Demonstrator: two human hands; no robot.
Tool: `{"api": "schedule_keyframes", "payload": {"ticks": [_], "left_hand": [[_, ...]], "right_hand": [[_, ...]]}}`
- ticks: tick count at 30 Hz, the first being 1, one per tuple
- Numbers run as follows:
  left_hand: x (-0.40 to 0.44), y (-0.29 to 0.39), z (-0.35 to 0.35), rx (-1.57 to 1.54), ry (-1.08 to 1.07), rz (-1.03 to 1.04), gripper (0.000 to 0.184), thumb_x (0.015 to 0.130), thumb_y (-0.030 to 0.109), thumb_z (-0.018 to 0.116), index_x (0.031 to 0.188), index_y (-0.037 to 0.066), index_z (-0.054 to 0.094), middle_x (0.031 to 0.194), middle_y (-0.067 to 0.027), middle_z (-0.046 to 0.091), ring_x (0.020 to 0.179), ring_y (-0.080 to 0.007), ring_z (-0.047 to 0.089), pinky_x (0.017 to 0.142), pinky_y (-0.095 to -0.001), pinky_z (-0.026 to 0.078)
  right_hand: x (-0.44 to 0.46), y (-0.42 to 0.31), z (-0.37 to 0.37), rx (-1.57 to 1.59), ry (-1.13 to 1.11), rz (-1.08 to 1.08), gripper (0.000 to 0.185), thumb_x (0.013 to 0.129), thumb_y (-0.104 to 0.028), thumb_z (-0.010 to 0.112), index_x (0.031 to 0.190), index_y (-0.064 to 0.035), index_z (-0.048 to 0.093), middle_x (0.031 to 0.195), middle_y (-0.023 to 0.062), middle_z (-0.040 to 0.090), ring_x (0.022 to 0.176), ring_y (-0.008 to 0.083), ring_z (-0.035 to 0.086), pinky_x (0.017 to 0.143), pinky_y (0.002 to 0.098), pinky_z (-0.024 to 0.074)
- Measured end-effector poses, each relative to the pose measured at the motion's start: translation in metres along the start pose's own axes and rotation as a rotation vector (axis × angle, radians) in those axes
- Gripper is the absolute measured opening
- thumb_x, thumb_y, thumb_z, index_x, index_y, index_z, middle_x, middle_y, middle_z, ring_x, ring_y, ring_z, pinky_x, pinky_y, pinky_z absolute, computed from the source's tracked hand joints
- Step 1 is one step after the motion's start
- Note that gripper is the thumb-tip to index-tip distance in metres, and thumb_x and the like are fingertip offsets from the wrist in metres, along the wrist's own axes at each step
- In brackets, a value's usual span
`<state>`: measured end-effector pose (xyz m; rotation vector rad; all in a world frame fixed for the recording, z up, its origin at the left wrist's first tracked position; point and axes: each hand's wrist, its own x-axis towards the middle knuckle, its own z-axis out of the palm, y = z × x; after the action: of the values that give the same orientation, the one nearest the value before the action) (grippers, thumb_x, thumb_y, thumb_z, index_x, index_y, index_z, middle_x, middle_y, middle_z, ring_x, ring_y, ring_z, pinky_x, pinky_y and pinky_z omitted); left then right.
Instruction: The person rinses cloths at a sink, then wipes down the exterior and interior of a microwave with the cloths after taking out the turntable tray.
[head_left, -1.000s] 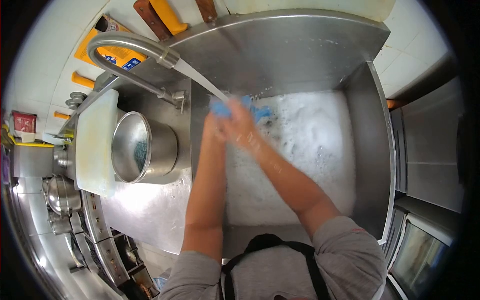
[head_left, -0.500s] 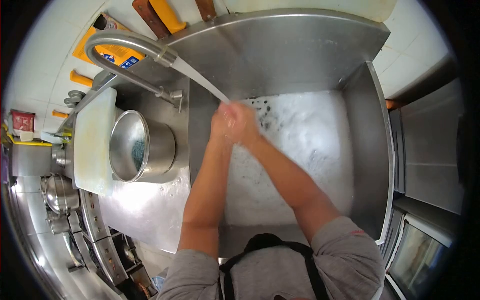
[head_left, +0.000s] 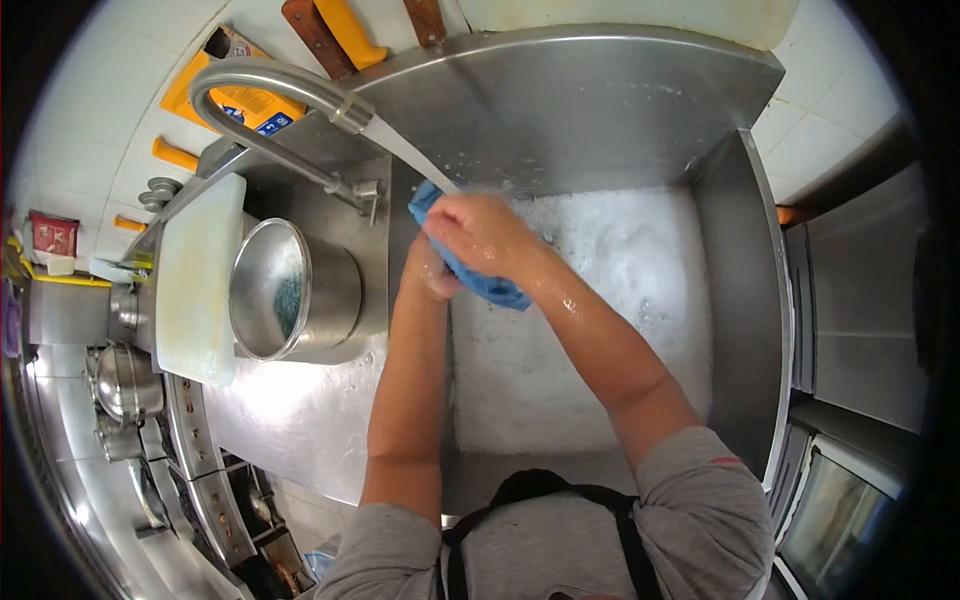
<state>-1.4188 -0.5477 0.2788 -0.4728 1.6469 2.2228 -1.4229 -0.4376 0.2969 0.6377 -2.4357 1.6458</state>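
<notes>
A wet blue cloth (head_left: 492, 287) is bunched between my two hands, under the stream of water (head_left: 410, 152) from the faucet (head_left: 350, 110). My right hand (head_left: 482, 232) lies over the cloth with its fingers curled round it. Beneath and to the left, my left hand (head_left: 430, 268) grips the cloth from the other side, its fingers partly hidden. One end of the cloth sticks up towards the water; the other hangs above the suds. Below both hands is the steel sink (head_left: 745, 300), filled with foamy water (head_left: 600, 340).
On the steel counter left of the sink stands a metal pot (head_left: 335, 290) with a bluish-green scourer (head_left: 288, 303) inside. A white cutting board (head_left: 198, 290) leans beside it. Knife handles (head_left: 345, 32) and an orange box (head_left: 235, 90) are behind the sink's back edge.
Half a second ago my hands were together under the water with no cloth visible. Now the blue cloth shows between them, and my right hand has turned over it. The view has shifted slightly.
</notes>
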Motion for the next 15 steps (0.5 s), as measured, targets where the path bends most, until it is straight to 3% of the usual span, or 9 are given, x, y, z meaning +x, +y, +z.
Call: {"api": "schedule_keyframes", "payload": {"ticks": [2,3,5,6,9,11,13,14,15], "left_hand": [[0.002,-0.007,0.000,-0.707,-0.229,-0.090,0.039,0.082,0.039,0.045,0.102,0.005,0.051,0.103,-0.0116,0.054,0.096,-0.0260,0.051,0.082,-0.0381,0.041],[0.001,-0.007,0.000,-0.662,-0.276,-0.102,0.043,0.083,0.040,0.042,0.106,0.005,0.048,0.107,-0.0121,0.052,0.099,-0.0273,0.049,0.086,-0.0396,0.037],[0.002,-0.002,-0.003,-0.569,-0.368,-0.115,0.049,0.085,0.042,0.037,0.115,0.003,0.043,0.114,-0.0130,0.048,0.104,-0.0298,0.045,0.094,-0.0425,0.029],[0.003,-0.001,-0.005,-0.518,-0.327,-0.115,0.048,0.085,0.040,0.036,0.114,0.002,0.043,0.112,-0.0135,0.049,0.103,-0.0288,0.046,0.093,-0.0414,0.031],[0.019,-0.009,-0.011,-0.444,-0.214,-0.126,0.045,0.086,0.037,0.038,0.110,0.001,0.046,0.106,-0.0128,0.052,0.098,-0.0251,0.050,0.086,-0.0369,0.038],[0.043,-0.029,-0.010,-0.493,-0.161,-0.157,0.041,0.085,0.036,0.043,0.107,0.001,0.049,0.100,-0.0098,0.054,0.091,-0.0218,0.052,0.080,-0.0324,0.042],[0.029,-0.044,-0.003,-0.396,-0.216,0.136,0.039,0.085,0.033,0.045,0.106,0.001,0.049,0.097,-0.0089,0.055,0.089,-0.0189,0.053,0.075,-0.0294,0.043],[0.024,-0.048,0.000,-0.345,-0.246,0.281,0.038,0.085,0.032,0.046,0.105,0.001,0.049,0.096,-0.0085,0.055,0.087,-0.0175,0.053,0.072,-0.0279,0.044],[0.025,-0.045,0.003,-0.294,-0.164,0.212,0.037,0.085,0.032,0.046,0.105,0.001,0.049,0.095,-0.0082,0.055,0.086,-0.0169,0.053,0.071,-0.0279,0.044]], "right_hand": [[0.011,0.021,-0.006,-0.150,0.116,-0.019,0.024,0.074,-0.029,0.056,0.081,-0.0056,0.059,0.083,0.0170,0.056,0.081,0.0325,0.052,0.071,0.0371,0.0406],[0.012,0.044,0.001,-0.242,0.089,0.061,0.030,0.075,-0.033,0.055,0.083,-0.0043,0.059,0.087,0.0119,0.059,0.085,0.0251,0.054,0.075,0.0337,0.0415],[0.003,0.067,-0.020,0.296,-0.172,0.381,0.032,0.075,-0.033,0.057,0.084,-0.0027,0.059,0.085,0.0092,0.059,0.083,0.0182,0.054,0.074,0.0296,0.0423],[-0.001,0.073,-0.027,0.568,-0.304,0.535,0.033,0.075,-0.034,0.057,0.084,-0.0019,0.058,0.084,0.0078,0.059,0.083,0.0147,0.054,0.073,0.0276,0.0427],[-0.016,0.077,-0.025,0.883,0.115,0.467,0.030,0.075,-0.030,0.059,0.078,-0.0006,0.058,0.078,0.0037,0.058,0.079,0.0087,0.051,0.069,0.0247,0.0428],[-0.015,0.032,0.005,1.047,0.374,0.228,0.015,0.077,-0.019,0.059,0.073,-0.0042,0.060,0.074,0.0019,0.058,0.070,0.0166,0.055,0.069,0.0317,0.0448],[-0.027,0.007,0.046,0.228,0.463,-0.277,0.014,0.076,-0.015,0.056,0.067,-0.0052,0.059,0.067,0.0080,0.057,0.060,0.0237,0.054,0.067,0.0310,0.0444],[-0.027,0.007,0.046,0.137,0.433,-0.231,0.016,0.074,-0.018,0.056,0.064,-0.0051,0.058,0.068,0.0091,0.057,0.063,0.0245,0.054,0.065,0.0323,0.0435],[-0.026,0.006,0.044,0.049,0.399,-0.187,0.018,0.073,-0.020,0.056,0.062,-0.0050,0.057,0.069,0.0102,0.057,0.065,0.0252,0.054,0.064,0.0335,0.0427]]}}
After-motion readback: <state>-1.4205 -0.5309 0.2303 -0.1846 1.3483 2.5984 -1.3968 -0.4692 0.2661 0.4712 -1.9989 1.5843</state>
